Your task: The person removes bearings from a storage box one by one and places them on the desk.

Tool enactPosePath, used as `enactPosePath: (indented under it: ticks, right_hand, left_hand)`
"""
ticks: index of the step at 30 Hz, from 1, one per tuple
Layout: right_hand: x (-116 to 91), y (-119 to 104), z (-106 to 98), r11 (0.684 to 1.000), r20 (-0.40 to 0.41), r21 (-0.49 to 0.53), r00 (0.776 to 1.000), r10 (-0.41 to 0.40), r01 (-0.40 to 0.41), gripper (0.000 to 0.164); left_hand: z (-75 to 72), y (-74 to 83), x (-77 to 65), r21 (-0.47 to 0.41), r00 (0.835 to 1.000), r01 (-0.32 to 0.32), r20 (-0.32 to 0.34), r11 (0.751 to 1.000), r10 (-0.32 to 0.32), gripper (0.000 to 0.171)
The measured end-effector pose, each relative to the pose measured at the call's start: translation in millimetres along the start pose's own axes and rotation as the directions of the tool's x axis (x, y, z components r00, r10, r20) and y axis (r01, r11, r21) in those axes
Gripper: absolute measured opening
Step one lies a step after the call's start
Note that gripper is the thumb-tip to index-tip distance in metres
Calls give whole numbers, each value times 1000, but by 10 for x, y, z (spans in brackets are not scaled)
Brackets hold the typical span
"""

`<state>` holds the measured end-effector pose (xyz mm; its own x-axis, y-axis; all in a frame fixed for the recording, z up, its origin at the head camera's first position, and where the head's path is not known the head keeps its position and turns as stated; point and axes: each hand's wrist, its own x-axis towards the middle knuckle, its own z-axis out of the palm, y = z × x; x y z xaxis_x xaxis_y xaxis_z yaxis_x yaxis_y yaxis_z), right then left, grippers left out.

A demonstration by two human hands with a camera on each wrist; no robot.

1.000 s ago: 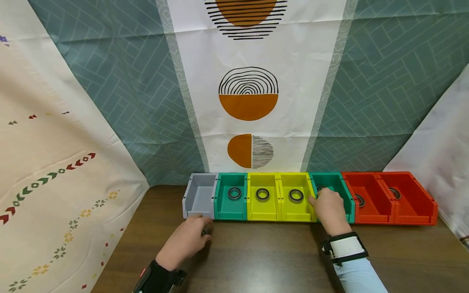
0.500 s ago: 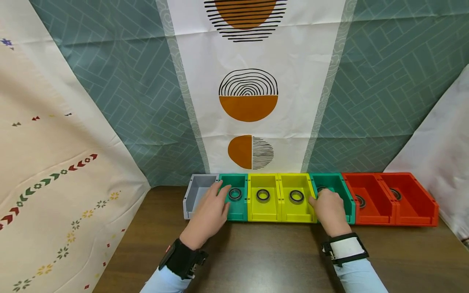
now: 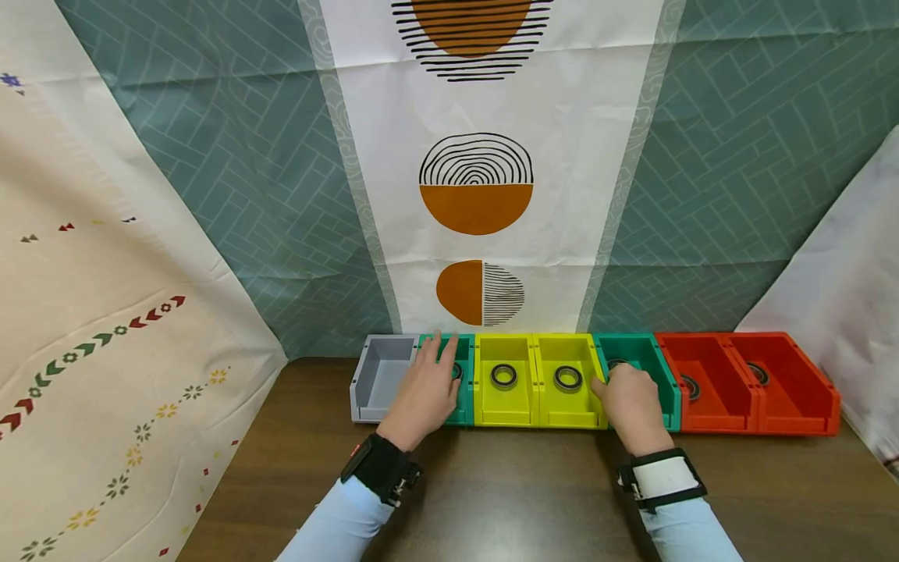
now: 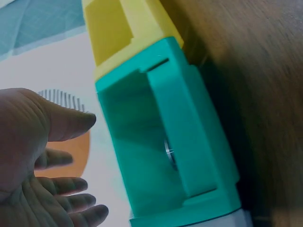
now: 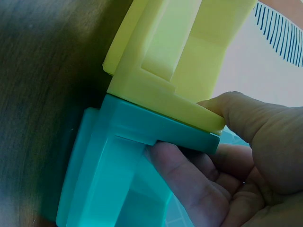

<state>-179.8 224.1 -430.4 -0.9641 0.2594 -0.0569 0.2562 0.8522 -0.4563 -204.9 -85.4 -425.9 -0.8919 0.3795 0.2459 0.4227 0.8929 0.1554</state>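
My left hand (image 3: 424, 402) hovers over the left green bin (image 3: 465, 407), fingers spread. In the left wrist view that hand (image 4: 52, 161) holds nothing, and a sliver of a bearing (image 4: 169, 152) shows inside the green bin. My right hand (image 3: 635, 406) grips the adjoining side walls of the right yellow bin (image 3: 570, 355) and the right green bin (image 3: 649, 355). The right wrist view shows its thumb on the yellow wall (image 5: 189, 111) and its fingers on the green wall (image 5: 161, 125). A bearing (image 3: 617, 363) is partly hidden behind the right hand.
Grey bin (image 3: 385, 371) stands at the row's left end, with no bearing visible inside. Bearings lie in the left yellow bin (image 3: 503, 376), the right yellow bin and both red bins (image 3: 709, 359). Brown table (image 3: 520, 499) lies in front; a patterned cloth (image 3: 485, 101) hangs behind.
My left hand was low before the grey bin, a small dark thing at its fingers. It has moved up and right over the left green bin, fingers spreading. The right hand has stayed.
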Motion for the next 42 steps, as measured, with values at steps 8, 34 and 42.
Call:
enactPosePath:
  ticks: [8,34,42]
  right_hand:
    - [-6,9,18,999,27,4,999,36,-36,38]
    - [19,-16,-6,999,37,-22,999,36,-35,42]
    - [40,-16,-5,999,29,-24,999,35,-34,40]
  left_hand:
    - [135,24,52,-35,997,46,69,998,-43,59]
    - [468,-32,307,13,938,149,313,989,-146,49]
    - [515,-56,362,18,940,141,311,990,-140,35]
